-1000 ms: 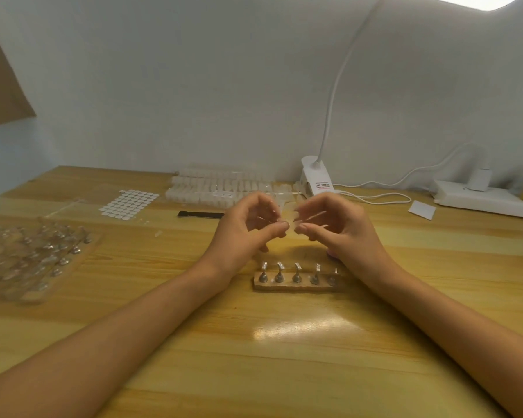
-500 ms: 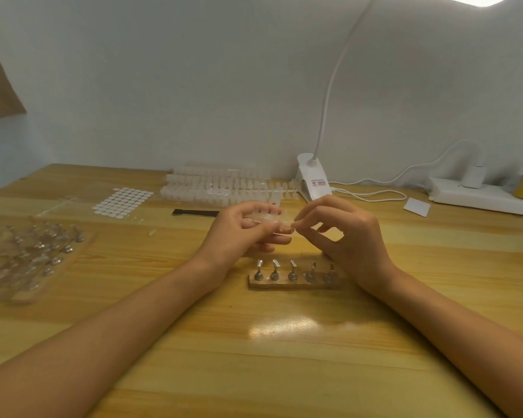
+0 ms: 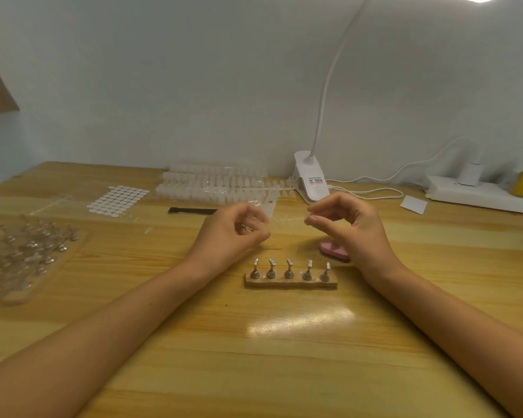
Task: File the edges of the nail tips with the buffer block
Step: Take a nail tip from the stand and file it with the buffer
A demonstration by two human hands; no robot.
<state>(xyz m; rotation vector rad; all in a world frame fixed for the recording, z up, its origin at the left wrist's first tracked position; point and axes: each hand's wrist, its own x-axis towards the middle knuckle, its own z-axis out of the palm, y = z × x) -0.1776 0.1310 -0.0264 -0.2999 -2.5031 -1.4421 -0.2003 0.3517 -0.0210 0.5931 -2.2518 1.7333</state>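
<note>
A: Where is the pink oblong buffer block (image 3: 332,251)?

B: There is one, lying flat just behind the right end of the low wooden stand (image 3: 290,285). It is partly hidden under the right hand (image 3: 354,230), and neither hand holds it.

A: And the stand itself?

B: One stand, with five upright metal pegs (image 3: 289,271) in a single row.

A: The hands?

B: Two, both raised behind the stand and apart from each other. The right hand pinches one end of a thin clear strip (image 3: 287,219) between thumb and forefinger. The left hand (image 3: 233,233) has its fingers curled round the other end. The strip is too blurred to say what it is.

A: The translucent white nail tips (image 3: 218,188)?

B: Far behind the stand, near the wall, in what I count as three rows. The single tips are too blurred to count.

A: What else?

B: Behind the stand to the left are one flat black tool (image 3: 192,211) and one sheet of white oval stickers (image 3: 118,200). Far to its left is one clear plastic tray (image 3: 21,254) of small metal pieces. Behind it to the right are one white clip lamp (image 3: 311,182), one white card (image 3: 414,204) and one white power strip (image 3: 480,196).
</note>
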